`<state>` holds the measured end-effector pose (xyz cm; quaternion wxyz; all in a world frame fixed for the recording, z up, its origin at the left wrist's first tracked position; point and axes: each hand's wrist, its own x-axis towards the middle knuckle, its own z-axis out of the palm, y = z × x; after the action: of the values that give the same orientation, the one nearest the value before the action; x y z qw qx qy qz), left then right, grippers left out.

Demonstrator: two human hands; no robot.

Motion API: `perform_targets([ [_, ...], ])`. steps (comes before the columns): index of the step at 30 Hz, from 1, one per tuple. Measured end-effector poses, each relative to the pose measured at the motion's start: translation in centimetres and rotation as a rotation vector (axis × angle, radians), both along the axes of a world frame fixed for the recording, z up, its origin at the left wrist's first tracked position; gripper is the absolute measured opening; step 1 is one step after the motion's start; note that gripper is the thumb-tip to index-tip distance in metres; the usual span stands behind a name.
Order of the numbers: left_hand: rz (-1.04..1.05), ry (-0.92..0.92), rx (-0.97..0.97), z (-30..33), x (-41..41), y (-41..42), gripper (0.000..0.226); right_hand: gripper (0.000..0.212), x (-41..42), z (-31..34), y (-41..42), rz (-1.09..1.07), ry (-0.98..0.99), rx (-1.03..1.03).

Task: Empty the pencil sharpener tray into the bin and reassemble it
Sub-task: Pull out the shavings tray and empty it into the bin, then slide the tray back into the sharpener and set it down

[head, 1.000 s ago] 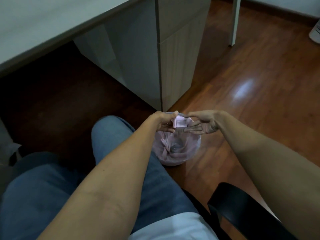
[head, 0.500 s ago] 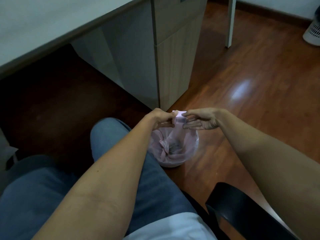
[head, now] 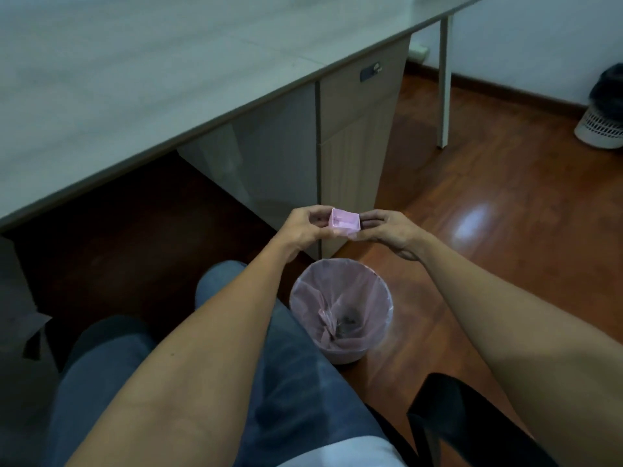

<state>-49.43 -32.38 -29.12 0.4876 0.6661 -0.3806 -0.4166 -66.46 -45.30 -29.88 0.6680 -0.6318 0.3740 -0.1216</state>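
Note:
A small pink sharpener tray [head: 344, 223] is held open side up between both hands, above and behind the bin. My left hand [head: 305, 229] pinches its left end and my right hand [head: 387, 233] pinches its right end. The tray's inside looks bare. Below it on the wooden floor stands a small round bin [head: 340, 318] lined with a pink bag, with dark shavings at the bottom. The rest of the sharpener is not in view.
A grey desk top [head: 151, 72] runs along the left, with a drawer cabinet [head: 357, 139] under it just behind the hands. My legs in blue jeans [head: 175, 382] and a black chair armrest [head: 448, 409] lie below. A white mesh basket [head: 601, 124] stands far right.
Both hands have lifted the tray up and away from the bin mouth and turned it open side up. The view has tilted upward, showing more of the desk.

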Motion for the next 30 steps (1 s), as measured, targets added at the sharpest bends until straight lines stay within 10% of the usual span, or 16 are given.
perform_targets([
  [30,0.247,-0.525,-0.314,29.3,13.4,12.4,0.041,0.042,16.7,29.8,7.7,0.395,-0.420,-0.334],
])
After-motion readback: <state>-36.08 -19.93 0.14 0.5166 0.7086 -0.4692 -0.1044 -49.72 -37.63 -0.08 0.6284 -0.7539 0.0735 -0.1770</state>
